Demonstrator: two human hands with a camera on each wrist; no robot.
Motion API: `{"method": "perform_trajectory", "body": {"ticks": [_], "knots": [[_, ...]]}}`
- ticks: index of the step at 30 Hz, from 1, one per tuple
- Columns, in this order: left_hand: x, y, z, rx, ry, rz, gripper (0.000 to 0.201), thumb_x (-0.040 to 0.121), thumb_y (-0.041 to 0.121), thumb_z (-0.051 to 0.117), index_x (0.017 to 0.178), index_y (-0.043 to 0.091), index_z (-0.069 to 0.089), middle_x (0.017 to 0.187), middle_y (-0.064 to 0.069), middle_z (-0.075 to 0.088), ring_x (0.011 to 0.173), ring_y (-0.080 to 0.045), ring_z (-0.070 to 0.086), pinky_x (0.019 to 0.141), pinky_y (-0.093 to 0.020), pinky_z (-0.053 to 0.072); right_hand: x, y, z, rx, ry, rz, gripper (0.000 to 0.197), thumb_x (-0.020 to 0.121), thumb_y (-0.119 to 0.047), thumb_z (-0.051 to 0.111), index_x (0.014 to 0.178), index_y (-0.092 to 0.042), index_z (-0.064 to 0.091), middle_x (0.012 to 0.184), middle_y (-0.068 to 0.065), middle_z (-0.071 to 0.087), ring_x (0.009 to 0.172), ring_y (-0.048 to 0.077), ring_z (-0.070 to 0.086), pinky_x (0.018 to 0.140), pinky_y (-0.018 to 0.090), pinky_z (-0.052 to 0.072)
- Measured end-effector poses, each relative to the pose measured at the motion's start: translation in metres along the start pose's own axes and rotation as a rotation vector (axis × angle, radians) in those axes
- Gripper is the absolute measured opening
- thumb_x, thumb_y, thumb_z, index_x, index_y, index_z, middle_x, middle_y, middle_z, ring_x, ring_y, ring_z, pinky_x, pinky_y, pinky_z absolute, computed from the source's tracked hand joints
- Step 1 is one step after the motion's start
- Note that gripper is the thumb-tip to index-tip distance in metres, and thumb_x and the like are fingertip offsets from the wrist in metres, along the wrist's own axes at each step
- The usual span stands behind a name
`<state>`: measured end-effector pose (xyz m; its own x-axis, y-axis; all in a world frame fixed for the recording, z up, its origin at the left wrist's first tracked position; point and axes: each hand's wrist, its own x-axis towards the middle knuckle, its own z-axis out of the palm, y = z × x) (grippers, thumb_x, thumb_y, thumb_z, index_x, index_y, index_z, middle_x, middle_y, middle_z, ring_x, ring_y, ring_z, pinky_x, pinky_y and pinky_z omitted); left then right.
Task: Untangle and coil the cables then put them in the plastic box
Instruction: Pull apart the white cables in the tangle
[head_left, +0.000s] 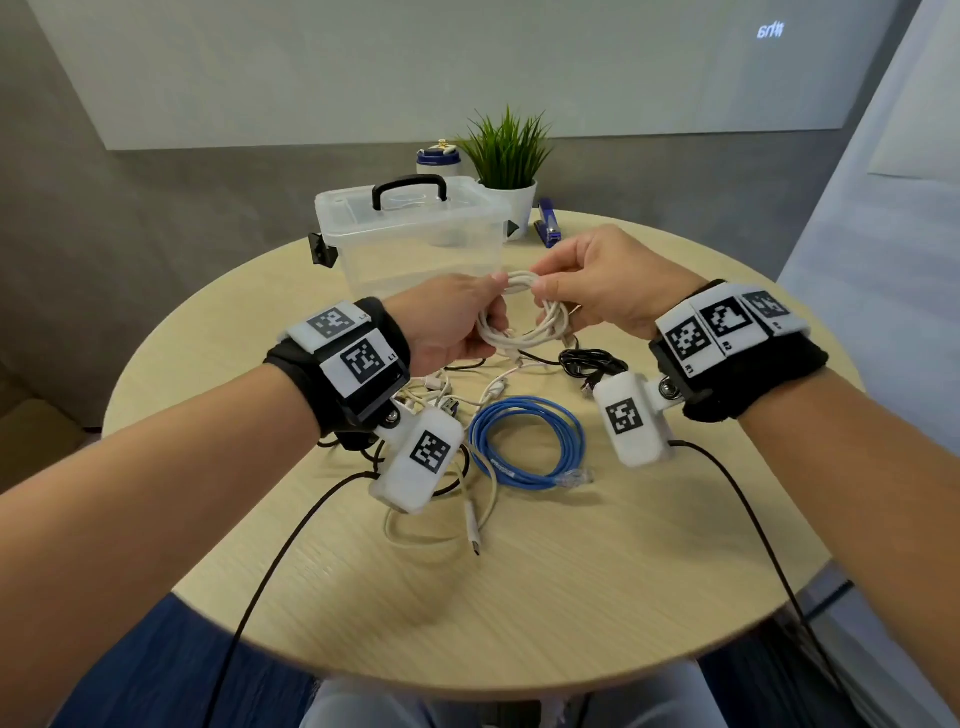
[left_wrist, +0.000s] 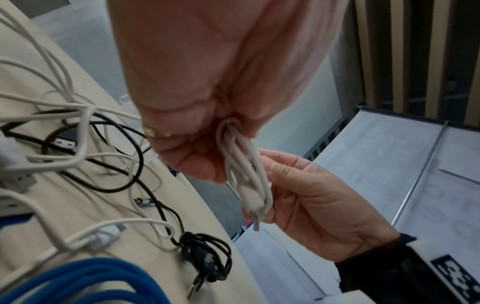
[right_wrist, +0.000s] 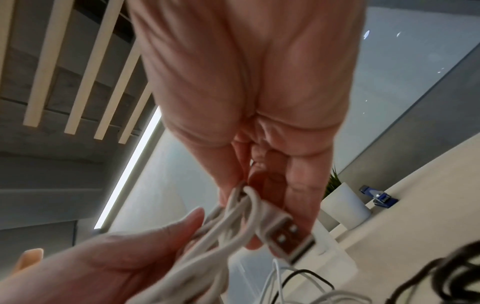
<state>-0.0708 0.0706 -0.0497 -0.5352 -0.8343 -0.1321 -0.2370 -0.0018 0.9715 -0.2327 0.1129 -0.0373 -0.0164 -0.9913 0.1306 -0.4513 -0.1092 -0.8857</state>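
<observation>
I hold a coiled white cable (head_left: 519, 319) in the air over the round wooden table (head_left: 649, 519), just in front of the clear plastic box (head_left: 415, 244), whose lid with a black handle is on. My left hand (head_left: 467, 312) grips the coil's left side. My right hand (head_left: 561, 283) pinches its strands at the top right. In the left wrist view my left hand (left_wrist: 197, 144) clasps the white coil (left_wrist: 246, 181). The right wrist view shows its USB plug (right_wrist: 288, 236) by my right fingers (right_wrist: 298, 195). On the table lie a coiled blue cable (head_left: 524, 441), a black bundle (head_left: 592, 364) and tangled white cables (head_left: 441, 499).
Behind the box stand a potted plant (head_left: 506, 171), a blue stapler (head_left: 548, 228) and a white-and-blue jar (head_left: 439, 161). Black leads from the wrist cameras trail across the table's near half. The table's front edge is close to my lap.
</observation>
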Motion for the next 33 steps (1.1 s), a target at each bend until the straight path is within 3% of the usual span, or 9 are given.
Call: {"method": "perform_trajectory", "body": {"ticks": [4, 7, 11, 14, 17, 22, 28, 31, 33], "knots": [[-0.004, -0.007, -0.002, 0.167, -0.089, -0.034, 0.041, 0.102, 0.034, 0.034, 0.086, 0.006, 0.06, 0.08, -0.006, 0.061, 0.068, -0.015, 0.056, 0.065, -0.024, 0.047, 0.0, 0.007, -0.008, -0.12, -0.061, 0.103, 0.013, 0.091, 0.001, 0.057, 0.088, -0.008, 0.065, 0.076, 0.014, 0.062, 0.075, 0.031, 0.064, 0.075, 0.045, 0.058], [-0.012, -0.007, -0.006, 0.551, -0.138, 0.026, 0.035, 0.099, 0.03, 0.043, 0.096, 0.003, 0.065, 0.092, -0.006, 0.063, 0.078, -0.016, 0.054, 0.073, -0.028, 0.045, -0.003, 0.014, -0.017, -0.28, -0.138, 0.182, 0.013, 0.092, 0.0, 0.055, 0.098, -0.001, 0.066, 0.077, 0.014, 0.065, 0.067, 0.022, 0.068, 0.069, 0.038, 0.06], [-0.028, -0.008, -0.013, 1.132, -0.348, 0.036, 0.015, 0.086, 0.034, 0.064, 0.092, 0.022, 0.07, 0.085, 0.005, 0.066, 0.077, -0.012, 0.056, 0.075, -0.028, 0.046, -0.009, 0.027, -0.023, -0.509, -0.247, 0.266, 0.014, 0.092, -0.005, 0.057, 0.1, -0.006, 0.068, 0.088, 0.019, 0.071, 0.078, 0.028, 0.069, 0.076, 0.042, 0.059], [-0.029, -0.014, -0.016, 1.304, -0.443, -0.019, 0.02, 0.074, 0.038, 0.076, 0.09, 0.029, 0.068, 0.087, 0.009, 0.065, 0.082, -0.012, 0.057, 0.077, -0.029, 0.045, -0.014, 0.035, -0.02, -0.688, -0.307, 0.289, 0.012, 0.091, -0.01, 0.06, 0.096, -0.011, 0.071, 0.077, 0.006, 0.07, 0.075, 0.022, 0.067, 0.079, 0.041, 0.059], [-0.025, -0.017, -0.016, 1.38, -0.452, -0.018, 0.016, 0.071, 0.036, 0.079, 0.08, 0.032, 0.066, 0.076, 0.013, 0.059, 0.072, -0.007, 0.052, 0.065, -0.024, 0.041, -0.016, 0.036, -0.015, -0.839, -0.349, 0.298, 0.011, 0.09, -0.015, 0.061, 0.093, -0.017, 0.072, 0.076, -0.003, 0.068, 0.075, 0.016, 0.064, 0.08, 0.035, 0.058], [-0.025, -0.006, -0.026, 1.274, -0.402, 0.036, 0.01, 0.074, 0.03, 0.079, 0.071, 0.03, 0.069, 0.065, 0.011, 0.063, 0.06, -0.005, 0.05, 0.059, -0.018, 0.04, -0.014, 0.033, -0.012, -1.051, -0.385, 0.257, 0.013, 0.091, -0.02, 0.061, 0.099, -0.026, 0.069, 0.091, -0.008, 0.065, 0.09, 0.014, 0.059, 0.091, 0.033, 0.049], [-0.025, 0.017, -0.051, 0.817, -0.127, 0.216, 0.007, 0.075, 0.031, 0.076, 0.076, 0.025, 0.071, 0.072, 0.008, 0.068, 0.067, -0.004, 0.056, 0.072, -0.024, 0.044, -0.01, 0.025, -0.014, -0.962, -0.344, 0.218, 0.02, 0.09, -0.016, 0.059, 0.104, -0.021, 0.072, 0.09, -0.008, 0.068, 0.087, 0.012, 0.063, 0.088, 0.03, 0.05], [-0.02, 0.017, -0.05, 0.699, 0.075, 0.254, 0.025, 0.072, 0.039, 0.077, 0.074, 0.015, 0.071, 0.062, 0.003, 0.064, 0.058, -0.008, 0.051, 0.06, -0.024, 0.042, -0.005, 0.011, -0.008, -0.706, -0.17, 0.141, 0.022, 0.097, -0.018, 0.047, 0.1, -0.016, 0.068, 0.083, -0.005, 0.069, 0.077, 0.01, 0.06, 0.072, 0.026, 0.048], [-0.017, 0.014, -0.045, 0.661, 0.166, 0.261, 0.026, 0.075, 0.036, 0.077, 0.072, 0.012, 0.069, 0.056, 0.0, 0.06, 0.05, -0.008, 0.048, 0.053, -0.021, 0.04, -0.008, -0.001, 0.001, -0.324, -0.119, 0.185, 0.031, 0.102, -0.03, 0.037, 0.097, -0.015, 0.064, 0.083, 0.0, 0.07, 0.082, 0.016, 0.063, 0.07, 0.029, 0.046]]}}
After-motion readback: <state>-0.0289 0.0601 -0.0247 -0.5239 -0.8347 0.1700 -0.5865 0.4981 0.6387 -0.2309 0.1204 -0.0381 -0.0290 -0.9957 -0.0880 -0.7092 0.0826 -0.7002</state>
